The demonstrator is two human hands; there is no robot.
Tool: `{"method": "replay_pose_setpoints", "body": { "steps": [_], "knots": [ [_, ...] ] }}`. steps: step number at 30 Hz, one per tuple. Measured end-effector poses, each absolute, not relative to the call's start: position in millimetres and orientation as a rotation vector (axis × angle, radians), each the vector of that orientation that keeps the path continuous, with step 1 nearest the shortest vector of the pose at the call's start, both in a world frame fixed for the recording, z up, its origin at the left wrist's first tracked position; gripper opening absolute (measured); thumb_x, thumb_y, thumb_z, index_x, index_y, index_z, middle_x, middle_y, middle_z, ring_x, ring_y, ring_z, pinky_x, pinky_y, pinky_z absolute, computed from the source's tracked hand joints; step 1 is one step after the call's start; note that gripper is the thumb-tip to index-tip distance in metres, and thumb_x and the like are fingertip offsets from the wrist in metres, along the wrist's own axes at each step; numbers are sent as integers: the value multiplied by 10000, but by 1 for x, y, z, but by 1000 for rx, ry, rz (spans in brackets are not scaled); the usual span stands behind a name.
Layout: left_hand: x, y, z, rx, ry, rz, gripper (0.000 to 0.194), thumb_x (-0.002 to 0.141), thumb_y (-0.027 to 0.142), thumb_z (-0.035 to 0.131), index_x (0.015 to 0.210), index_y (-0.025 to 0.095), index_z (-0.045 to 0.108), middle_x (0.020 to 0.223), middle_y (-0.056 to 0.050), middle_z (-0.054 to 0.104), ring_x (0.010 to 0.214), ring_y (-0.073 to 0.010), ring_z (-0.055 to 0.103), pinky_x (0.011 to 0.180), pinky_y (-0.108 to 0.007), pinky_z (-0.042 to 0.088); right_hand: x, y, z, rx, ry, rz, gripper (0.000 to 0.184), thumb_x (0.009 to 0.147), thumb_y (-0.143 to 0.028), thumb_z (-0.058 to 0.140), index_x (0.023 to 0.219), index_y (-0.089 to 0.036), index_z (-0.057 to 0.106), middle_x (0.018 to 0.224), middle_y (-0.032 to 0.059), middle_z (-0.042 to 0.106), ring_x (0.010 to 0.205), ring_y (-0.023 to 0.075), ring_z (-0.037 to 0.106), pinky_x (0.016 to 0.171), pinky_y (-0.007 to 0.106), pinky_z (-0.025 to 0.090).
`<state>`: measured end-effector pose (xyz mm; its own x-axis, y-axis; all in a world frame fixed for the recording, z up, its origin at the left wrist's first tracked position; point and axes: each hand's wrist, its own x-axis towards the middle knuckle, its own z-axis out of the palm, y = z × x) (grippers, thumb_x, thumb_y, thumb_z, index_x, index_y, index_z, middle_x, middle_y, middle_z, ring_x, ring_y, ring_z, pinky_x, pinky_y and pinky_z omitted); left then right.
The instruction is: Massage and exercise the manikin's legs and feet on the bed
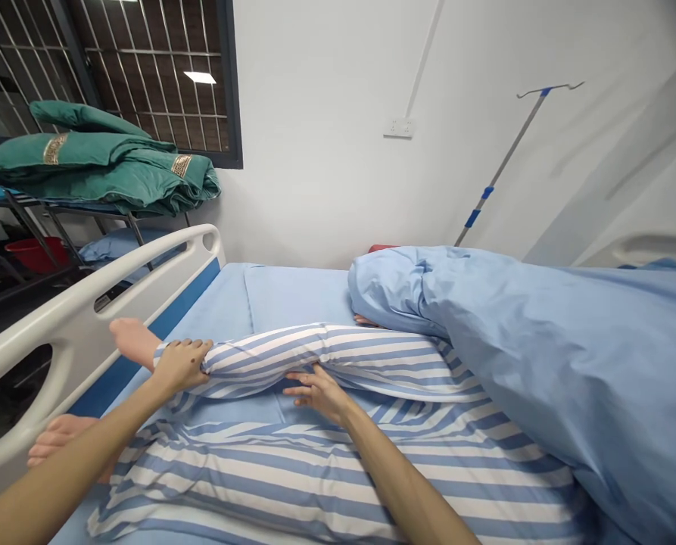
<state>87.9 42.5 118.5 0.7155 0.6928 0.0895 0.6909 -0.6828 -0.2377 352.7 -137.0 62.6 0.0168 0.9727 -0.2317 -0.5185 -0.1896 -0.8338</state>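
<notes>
A figure in blue-and-white striped trousers lies on the bed; whether it is a person or a manikin I cannot tell. My left hand (182,365) curls over the far lower leg just above the ankle, gripping it through the cloth. Beyond it the bare far foot (133,339) sticks out of the cuff. At the knee of the same striped trouser leg (269,352), my right hand (320,393) reaches in from the near side with fingers spread, fingertips at the leg's underside. The near trouser leg (247,469) lies flat, its bare foot (65,435) partly behind my left forearm.
A light-blue quilt (519,333) is bunched over the figure's upper part. The bed's white footboard (82,303) borders the left side. Behind stand an IV pole (508,155) and a wall socket (399,127). Folded green quilts (99,166) are piled near the barred window.
</notes>
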Motion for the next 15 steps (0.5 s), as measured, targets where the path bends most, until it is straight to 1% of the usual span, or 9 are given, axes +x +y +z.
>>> {"method": "replay_pose_setpoints", "body": {
  "steps": [2, 6, 8, 12, 15],
  "knots": [
    [87, 54, 119, -2669, -1031, 20, 397, 659, 337, 567, 1026, 190, 529, 928, -89, 628, 893, -279, 550, 764, -370, 356, 351, -134, 55, -1050, -579, 1563, 602, 721, -237, 628, 1217, -274, 289, 1162, 76, 576, 826, 198, 656, 625, 301, 482],
    [88, 70, 110, -2685, -965, -10, 388, 650, 288, 577, 1021, 181, 536, 917, -104, 623, 878, -278, 548, 762, -376, 344, 349, -130, 42, -1133, -492, 1628, 824, 726, -215, 627, 1351, -256, 92, 1164, 108, 577, 792, 198, 663, 616, 297, 497],
    [88, 73, 99, -2694, -977, -44, 389, 646, 273, 584, 1021, 180, 537, 907, -107, 620, 881, -276, 546, 765, -373, 340, 350, -129, 40, -1179, -486, 1649, 842, 720, -219, 637, 1363, -244, 93, 1157, 111, 581, 793, 198, 665, 613, 283, 500],
    [84, 71, 68, -2726, -1023, -77, 406, 631, 293, 603, 1017, 178, 545, 918, -114, 618, 892, -274, 538, 779, -370, 337, 352, -129, 34, -1307, -521, 1712, 787, 706, -240, 660, 1343, -255, 199, 1131, 94, 593, 783, 189, 667, 600, 265, 500],
    [80, 67, 49, -2732, -1069, -97, 398, 640, 286, 585, 1019, 169, 550, 901, -120, 622, 874, -277, 543, 777, -372, 340, 352, -130, 28, -1355, -521, 1732, 845, 703, -238, 659, 1359, -276, 127, 1130, 85, 590, 767, 190, 669, 587, 263, 495]
  ]
}}
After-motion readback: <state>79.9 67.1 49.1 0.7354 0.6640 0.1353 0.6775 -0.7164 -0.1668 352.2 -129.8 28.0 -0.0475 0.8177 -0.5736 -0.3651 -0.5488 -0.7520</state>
